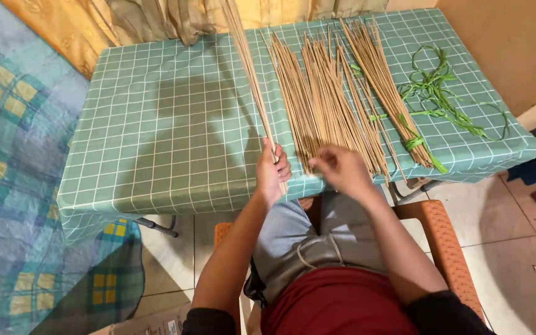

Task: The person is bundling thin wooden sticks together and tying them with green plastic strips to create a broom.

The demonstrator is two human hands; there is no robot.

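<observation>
At bench near edge, left hand (272, 172) closed around thin bundle of tan sticks (247, 68), which runs toward 12 o'clock across green checked bench (156, 124). Right hand (341, 169) just at 3 o'clock from left, blurred; fingers curled at near ends of loose stick pile (321, 93), exact grip cannot tell. Tied stick bundle (383, 80) at 2 o'clock, bound with green strip. Loose green strips (442, 93) farther toward 2 o'clock. Orange chair (445, 236) under person.
</observation>
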